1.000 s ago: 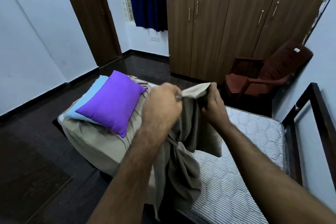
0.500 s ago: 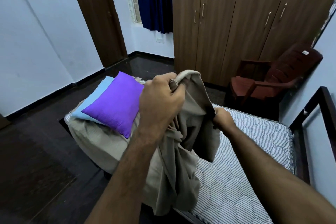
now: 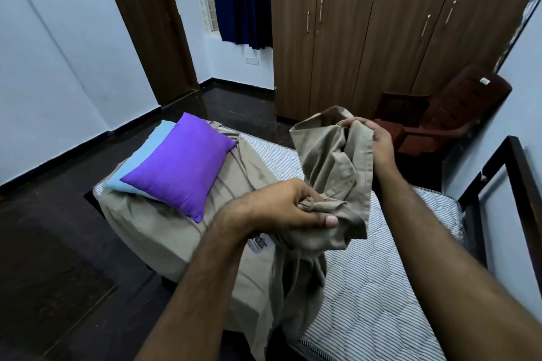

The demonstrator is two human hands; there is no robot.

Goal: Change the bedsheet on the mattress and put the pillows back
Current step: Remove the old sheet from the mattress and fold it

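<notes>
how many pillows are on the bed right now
2. The purple pillow lies at the far left end of the bed, on the beige sheet. The light blue pillow sits partly under it. None other shows.

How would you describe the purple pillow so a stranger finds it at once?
Look at the bed's far-left end, where the beige sheet covers the mattress. The purple pillow lies there on a light blue pillow; it is the only vivid purple thing.

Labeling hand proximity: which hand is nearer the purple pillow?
Left. The left hand grips the beige bedsheet just right of the purple pillow, near its lower corner. The right hand holds the sheet's upper bunch farther right, over the striped mattress.
</notes>
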